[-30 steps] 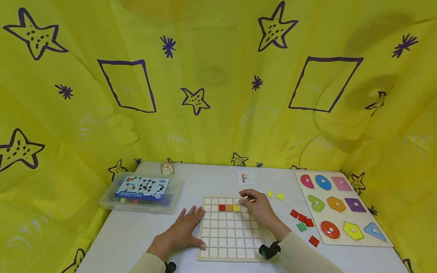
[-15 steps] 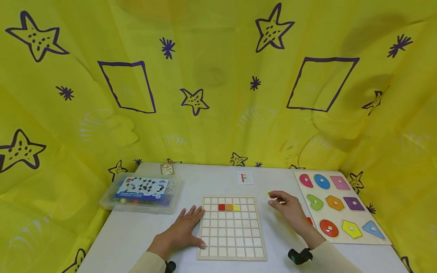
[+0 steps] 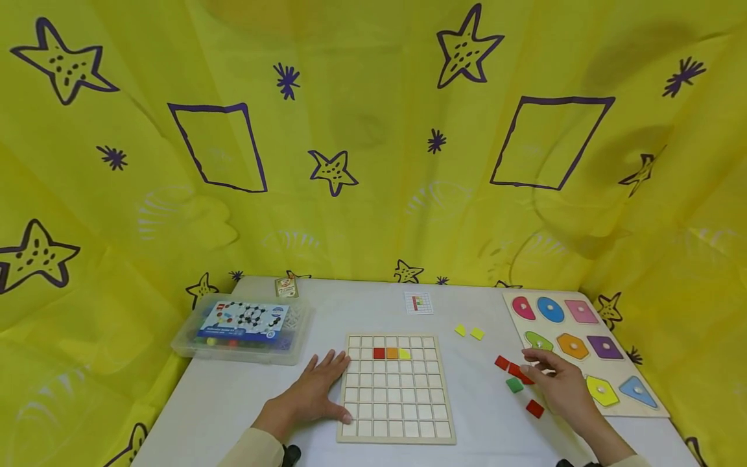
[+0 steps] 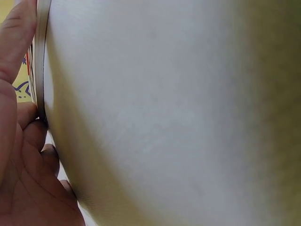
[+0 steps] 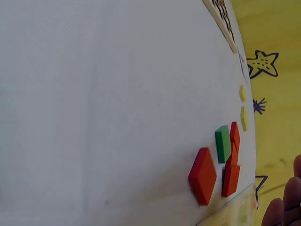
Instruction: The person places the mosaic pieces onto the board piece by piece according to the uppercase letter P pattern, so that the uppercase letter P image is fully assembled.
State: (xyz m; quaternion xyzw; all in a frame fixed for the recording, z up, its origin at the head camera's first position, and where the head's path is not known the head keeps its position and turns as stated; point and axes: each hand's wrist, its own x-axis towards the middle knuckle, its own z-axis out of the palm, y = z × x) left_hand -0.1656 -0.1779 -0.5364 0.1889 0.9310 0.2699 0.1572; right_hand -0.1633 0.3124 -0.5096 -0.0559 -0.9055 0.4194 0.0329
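A wooden grid board (image 3: 390,394) lies in the middle of the table. In its second row sit a red tile (image 3: 379,353), an orange tile (image 3: 392,353) and a yellow tile (image 3: 405,354), side by side. My left hand (image 3: 315,392) rests on the board's left edge, fingers spread and thumb at the near corner. My right hand (image 3: 557,383) hovers over loose red tiles (image 3: 502,362), thumb and forefinger apart, nothing seen between them. A green tile (image 3: 514,385) and another red tile (image 3: 534,408) lie nearby. The right wrist view shows its fingers (image 5: 292,197) above the tiles.
Two yellow tiles (image 3: 477,333) lie beyond the board's right side. A small pattern card (image 3: 419,303) is at the back. On the right lies a shape puzzle (image 3: 554,299), partly behind my right hand. A clear plastic case (image 3: 245,329) stands at the left.
My right hand has left the board, passed by the yellow tiles and come right and nearer to the red tiles. The left hand has stayed in place.
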